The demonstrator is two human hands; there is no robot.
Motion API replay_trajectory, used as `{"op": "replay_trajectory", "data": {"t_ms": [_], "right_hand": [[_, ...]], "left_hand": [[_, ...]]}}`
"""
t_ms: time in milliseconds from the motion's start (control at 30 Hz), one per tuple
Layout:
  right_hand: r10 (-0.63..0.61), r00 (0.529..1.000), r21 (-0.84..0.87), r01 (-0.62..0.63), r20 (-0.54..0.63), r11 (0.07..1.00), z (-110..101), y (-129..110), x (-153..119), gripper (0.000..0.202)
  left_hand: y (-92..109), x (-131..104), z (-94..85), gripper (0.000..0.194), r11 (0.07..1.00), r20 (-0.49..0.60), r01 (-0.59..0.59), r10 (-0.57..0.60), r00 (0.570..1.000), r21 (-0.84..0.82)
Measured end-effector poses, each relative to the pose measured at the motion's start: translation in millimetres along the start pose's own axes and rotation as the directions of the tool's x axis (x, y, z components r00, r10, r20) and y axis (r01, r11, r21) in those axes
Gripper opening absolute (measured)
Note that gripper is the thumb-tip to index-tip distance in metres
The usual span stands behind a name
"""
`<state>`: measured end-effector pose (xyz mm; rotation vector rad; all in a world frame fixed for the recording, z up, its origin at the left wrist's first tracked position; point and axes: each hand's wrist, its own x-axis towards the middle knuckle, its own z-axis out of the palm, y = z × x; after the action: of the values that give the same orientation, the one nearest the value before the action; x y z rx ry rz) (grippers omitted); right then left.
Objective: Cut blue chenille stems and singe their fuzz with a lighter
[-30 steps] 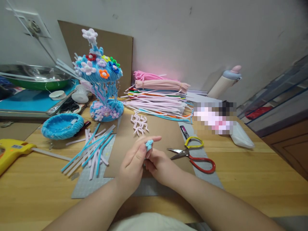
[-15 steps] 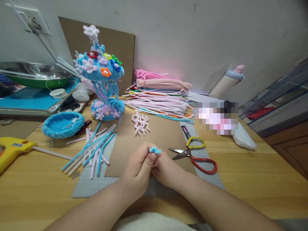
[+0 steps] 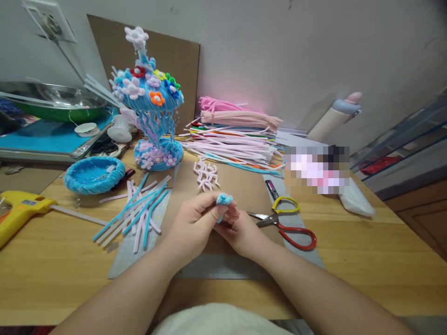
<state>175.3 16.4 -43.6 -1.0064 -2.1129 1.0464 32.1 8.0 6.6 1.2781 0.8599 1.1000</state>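
A small bent blue pipe cleaner [image 3: 224, 199] is pinched between the thumb and fingers of my left hand [image 3: 195, 221]. Close against it from the right is my right hand [image 3: 242, 232], its fingers curled around the lower part of the piece; their grip is partly hidden. Both hands are above a brown cardboard sheet [image 3: 240, 186] on a grey cutting mat [image 3: 136, 260]. Beyond them on the cardboard lie several short, curled pale pink pipe cleaner pieces [image 3: 206, 174]. Scissors [image 3: 274, 217] with one yellow and one red handle rest open to the right.
Cut blue and pale strips [image 3: 139, 209] lie left, beside a blue fuzzy bowl [image 3: 94, 174] and a yellow glue gun [image 3: 26, 211]. A flower-covered blue pipe cleaner model [image 3: 150, 97] stands behind. Bundled pipe cleaners [image 3: 237, 135] are stacked against the wall; a bottle [image 3: 335, 116] leans there.
My hands have risen slightly, and the fingers of my right hand have loosened and shifted, so more of the blue piece shows. The camera view has tilted a little.
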Motion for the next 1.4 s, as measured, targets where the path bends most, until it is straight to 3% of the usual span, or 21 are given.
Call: {"op": "replay_trajectory", "data": {"t_ms": [133, 333, 500, 833, 1033, 1200, 1400], "right_hand": [[-0.054, 0.998, -0.028, 0.054, -0.028, 0.998, 1, 1, 1, 0.013], [-0.191, 0.977, -0.156, 0.174, -0.1, 0.972, 0, -5, 0, 0.03], [-0.148, 0.986, -0.265, 0.123, -0.075, 0.956, -2, -9, -3, 0.028], [-0.115, 0.991, -0.321, 0.085, -0.075, 0.943, 3, -3, -3, 0.014], [-0.103, 0.99, -0.294, 0.072, -0.092, 0.953, -3, -1, -3, 0.02], [-0.079, 0.994, -0.304, 0.052, -0.078, 0.951, -2, 1, -3, 0.011], [-0.082, 0.992, -0.286, 0.051, -0.099, 0.957, -2, 0, 0, 0.014]], "left_hand": [[3, 1, 1.3, 0.016, 0.998, 0.026, -0.037, 0.036, 0.999, 0.047], [4, 1, -0.9, 0.016, 0.984, 0.063, -0.111, 0.103, 0.993, 0.137], [2, 0, -3.4, 0.017, 0.985, 0.055, -0.109, 0.102, 0.993, 0.131], [0, -1, -2.1, 0.017, 0.99, 0.081, -0.07, 0.06, 0.995, 0.12], [-3, 1, -2.1, 0.014, 0.99, 0.057, -0.104, 0.099, 0.993, 0.093], [-2, 1, -0.7, 0.011, 0.993, 0.06, -0.084, 0.079, 0.995, 0.079], [-1, 2, -0.7, 0.013, 0.984, 0.056, -0.094, 0.087, 0.995, 0.153]]}}
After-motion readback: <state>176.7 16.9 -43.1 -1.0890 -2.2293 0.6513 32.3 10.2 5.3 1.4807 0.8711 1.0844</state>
